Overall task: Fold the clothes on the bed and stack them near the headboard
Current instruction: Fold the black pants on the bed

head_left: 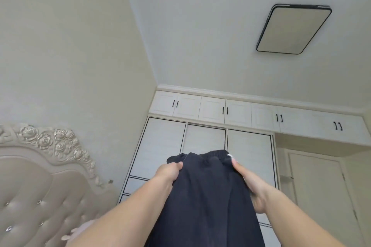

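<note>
A dark navy pair of trousers (204,202) with an elastic waistband hangs in front of me, held up at chest height. My left hand (168,172) grips the left side of the waistband, fingers curled over the fabric. My right hand (249,184) grips the right side of the waistband, near a small white tag. The legs drop out of view at the bottom edge. The padded beige headboard (30,186) with carved roses stands at the lower left. The bed surface is hidden.
A white wardrobe (204,142) with sliding doors and upper cabinets fills the wall ahead. A door (317,186) is at the right. A bit of pink fabric (80,230) shows by the headboard. A ceiling lamp (293,28) is overhead.
</note>
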